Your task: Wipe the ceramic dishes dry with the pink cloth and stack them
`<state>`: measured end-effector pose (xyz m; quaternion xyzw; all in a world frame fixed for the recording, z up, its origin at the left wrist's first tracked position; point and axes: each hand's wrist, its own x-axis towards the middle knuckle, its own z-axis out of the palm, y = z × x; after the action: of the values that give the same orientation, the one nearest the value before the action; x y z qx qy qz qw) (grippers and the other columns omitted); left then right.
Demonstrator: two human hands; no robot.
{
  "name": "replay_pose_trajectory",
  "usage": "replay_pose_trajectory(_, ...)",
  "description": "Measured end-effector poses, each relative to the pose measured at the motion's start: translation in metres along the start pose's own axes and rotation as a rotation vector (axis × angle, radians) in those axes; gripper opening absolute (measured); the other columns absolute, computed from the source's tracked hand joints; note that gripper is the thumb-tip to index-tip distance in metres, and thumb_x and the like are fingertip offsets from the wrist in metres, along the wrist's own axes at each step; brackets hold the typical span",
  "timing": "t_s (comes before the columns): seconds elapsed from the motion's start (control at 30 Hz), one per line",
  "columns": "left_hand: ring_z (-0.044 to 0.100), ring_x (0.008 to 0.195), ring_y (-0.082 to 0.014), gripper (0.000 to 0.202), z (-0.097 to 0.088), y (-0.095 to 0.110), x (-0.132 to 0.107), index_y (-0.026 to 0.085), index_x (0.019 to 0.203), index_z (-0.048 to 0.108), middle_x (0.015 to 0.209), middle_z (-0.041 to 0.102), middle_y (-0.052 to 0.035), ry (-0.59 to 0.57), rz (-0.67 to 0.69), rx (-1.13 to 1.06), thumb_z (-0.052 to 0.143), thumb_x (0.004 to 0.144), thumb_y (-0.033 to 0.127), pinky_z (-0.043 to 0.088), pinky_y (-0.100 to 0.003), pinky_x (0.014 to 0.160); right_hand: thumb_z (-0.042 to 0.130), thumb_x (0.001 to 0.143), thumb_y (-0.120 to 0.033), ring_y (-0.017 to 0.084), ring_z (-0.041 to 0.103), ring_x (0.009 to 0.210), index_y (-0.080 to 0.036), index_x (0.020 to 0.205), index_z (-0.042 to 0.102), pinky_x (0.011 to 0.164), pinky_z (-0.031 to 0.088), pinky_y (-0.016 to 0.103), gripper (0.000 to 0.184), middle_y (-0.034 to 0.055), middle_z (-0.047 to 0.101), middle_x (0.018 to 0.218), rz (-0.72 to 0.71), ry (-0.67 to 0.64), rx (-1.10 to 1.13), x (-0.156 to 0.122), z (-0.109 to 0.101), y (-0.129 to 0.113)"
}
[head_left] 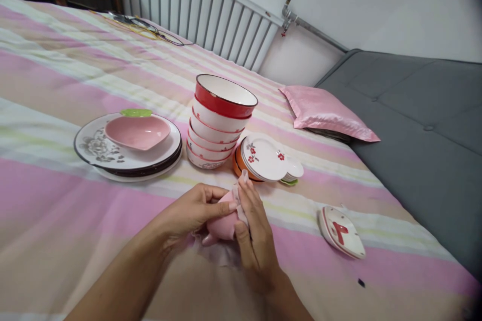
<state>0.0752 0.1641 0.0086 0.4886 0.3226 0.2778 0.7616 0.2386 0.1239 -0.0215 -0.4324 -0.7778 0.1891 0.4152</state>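
Close in front of me, my left hand (203, 208) is closed around a small pink dish (225, 224) with a stubby knob at its lower edge. My right hand (256, 230) presses a thin white cloth or tissue (244, 180) against the dish's right side, its fingers bent round both. Part of the white material hangs below the dish. Just beyond the hands rises a stack of red and white bowls (220, 133). To its left, a pink heart-shaped dish (137, 132) with a green leaf handle rests on stacked plates (109, 153) with a grey flower print.
Small flowered plates (263, 158) sit on orange dishes right of the bowls, beside small white dishes (293, 168). Further right lie a squarish dish (342, 233) and a small black object (361, 283). Behind are a pink pillow (329, 110), grey headboard (410, 105), cables (143, 27) and radiator (203, 12).
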Motion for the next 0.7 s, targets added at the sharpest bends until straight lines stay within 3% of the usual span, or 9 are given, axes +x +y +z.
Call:
replay_pose_trajectory(0.3, 0.049, 0.039, -0.0086, 0.037, 0.001, 0.002, -0.003, 0.011, 0.077, 0.062, 0.059, 0.062, -0.0044, -0.022, -0.003, -0.015, 0.063, 0.077, 0.048, 0.022, -0.019, 0.037, 0.027, 0.099, -0.031, 0.019, 0.017, 0.142, -0.029, 0.146, 0.023, 0.117, 0.017, 0.046, 0.048, -0.0008, 0.020, 0.155, 0.240, 0.049, 0.257, -0.003, 0.002, -0.002)
replay_pose_trajectory(0.47, 0.045, 0.036, -0.0073, 0.038, -0.001, 0.003, -0.003, 0.011, 0.073, 0.062, 0.049, 0.058, -0.0019, -0.032, 0.005, 0.009, 0.063, 0.077, 0.048, 0.019, -0.019, 0.036, 0.030, 0.099, -0.037, 0.017, 0.016, 0.142, -0.027, 0.145, 0.025, 0.118, 0.015, 0.043, 0.048, -0.0001, 0.023, 0.154, 0.335, 0.072, 0.367, -0.004, 0.002, 0.003)
replay_pose_trajectory(0.7, 0.044, 0.036, -0.0062, 0.030, -0.001, 0.005, -0.005, 0.011, 0.073, 0.061, 0.049, 0.058, -0.0005, -0.060, -0.003, 0.000, 0.066, 0.076, 0.040, 0.020, -0.018, 0.036, 0.034, 0.097, -0.042, 0.018, 0.024, 0.140, -0.027, 0.142, 0.035, 0.117, 0.021, 0.041, 0.047, 0.0016, 0.034, 0.149, 0.440, 0.126, 0.497, -0.004, 0.003, 0.009)
